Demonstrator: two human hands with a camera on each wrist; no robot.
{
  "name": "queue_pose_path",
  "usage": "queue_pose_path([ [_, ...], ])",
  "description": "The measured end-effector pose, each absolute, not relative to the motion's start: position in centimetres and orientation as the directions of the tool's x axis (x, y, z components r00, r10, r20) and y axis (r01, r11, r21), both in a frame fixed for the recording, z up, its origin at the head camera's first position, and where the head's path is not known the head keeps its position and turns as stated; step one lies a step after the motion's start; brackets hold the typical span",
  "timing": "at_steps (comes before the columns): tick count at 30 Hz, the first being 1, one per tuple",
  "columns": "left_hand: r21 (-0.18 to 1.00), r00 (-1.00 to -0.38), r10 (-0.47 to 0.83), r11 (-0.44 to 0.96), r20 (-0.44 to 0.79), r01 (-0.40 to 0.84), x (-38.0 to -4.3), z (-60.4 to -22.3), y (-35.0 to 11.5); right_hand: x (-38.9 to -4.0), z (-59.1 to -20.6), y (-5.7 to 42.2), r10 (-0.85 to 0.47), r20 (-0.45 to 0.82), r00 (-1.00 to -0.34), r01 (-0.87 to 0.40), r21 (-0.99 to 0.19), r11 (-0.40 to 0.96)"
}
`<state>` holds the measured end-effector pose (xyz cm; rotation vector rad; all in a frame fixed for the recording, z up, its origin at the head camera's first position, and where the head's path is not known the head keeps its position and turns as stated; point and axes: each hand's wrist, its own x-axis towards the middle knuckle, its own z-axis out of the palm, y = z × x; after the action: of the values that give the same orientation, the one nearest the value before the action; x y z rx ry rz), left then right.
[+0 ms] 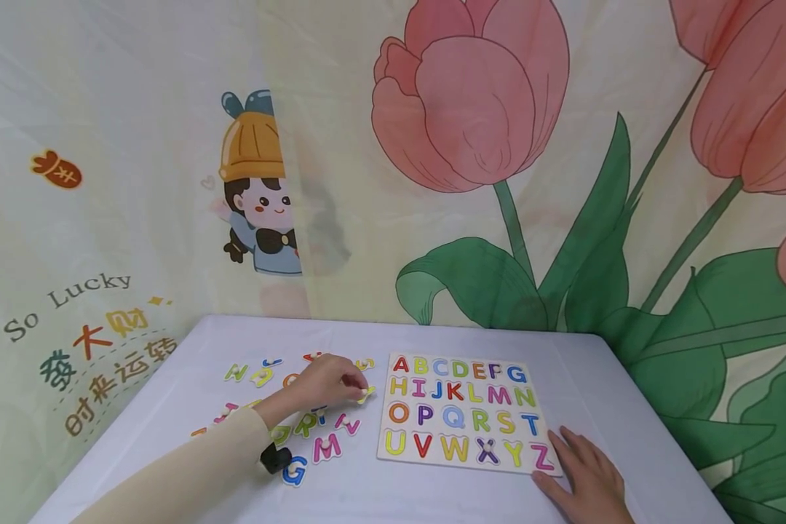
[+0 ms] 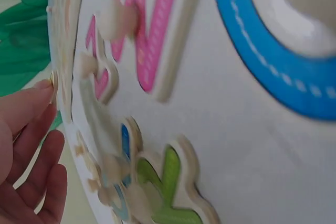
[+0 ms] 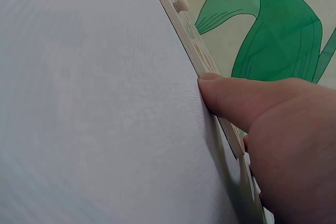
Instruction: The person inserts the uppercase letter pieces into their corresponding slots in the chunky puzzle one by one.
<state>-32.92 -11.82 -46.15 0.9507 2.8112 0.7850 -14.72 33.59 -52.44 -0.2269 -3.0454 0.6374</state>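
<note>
The fingers (image 1: 359, 391) of the left hand (image 1: 327, 380) pinch a yellow piece (image 1: 367, 394) just left of the letter board (image 1: 437, 431); the right hand (image 1: 586, 473), fingers slightly spread, touches the board's near right corner. Farther left, a pink M (image 1: 321, 450) and a nearer blue G (image 1: 290, 471) lie on the table (image 1: 380, 502).

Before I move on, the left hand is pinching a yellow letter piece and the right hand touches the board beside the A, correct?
The letter beside the right hand is wrong: that hand touches the board by the Z, as the head view shows. The left hand is indeed pinching a yellow letter piece.
</note>
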Motion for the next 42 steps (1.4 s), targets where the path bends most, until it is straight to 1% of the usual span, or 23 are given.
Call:
queue_pose_path([
  [4,0.489,-0.813,0.569,0.678,0.124,0.549,-32.5,-46.0,-10.9,-14.7,-52.5,33.6,0.15,-0.012,-0.989,0.143,-0.401,0.905],
  [9,0.51,-0.816,0.556,0.661,0.16,0.551,-32.0,-45.8,-9.4,-14.5,-52.6,33.8,0.14,0.03,-0.99,0.117,-0.398,0.91],
  [14,0.506,-0.814,0.547,0.655,0.195,0.561,-31.4,-45.8,-7.5,-14.4,-52.5,33.8,0.139,0.053,-0.989,0.106,-0.4,0.91],
  [21,0.552,-0.828,0.54,0.648,0.152,0.525,-29.6,-45.6,-2.8,-14.5,-52.1,34.2,0.151,0.006,-0.989,0.136,-0.396,0.908],
  [25,0.553,-0.808,0.569,0.629,0.152,0.546,-28.3,-45.6,0.3,-14.4,-52.0,34.1,0.151,0.002,-0.989,0.137,-0.412,0.901],
  [29,0.552,-0.786,0.589,0.598,0.188,0.58,-27.3,-46.0,3.0,-14.3,-52.0,34.0,0.149,0.008,-0.989,0.132,-0.415,0.9],
  [32,0.563,-0.781,0.592,0.582,0.2,0.586,-26.6,-46.3,4.9,-14.3,-51.8,34.0,0.144,0.006,-0.99,0.129,-0.415,0.901],
  [42,0.627,-0.806,0.573,0.576,0.148,0.524,-24.1,-47.6,10.0,-14.4,-51.7,34.1,0.103,-0.018,-0.994,0.1,-0.466,0.879],
])
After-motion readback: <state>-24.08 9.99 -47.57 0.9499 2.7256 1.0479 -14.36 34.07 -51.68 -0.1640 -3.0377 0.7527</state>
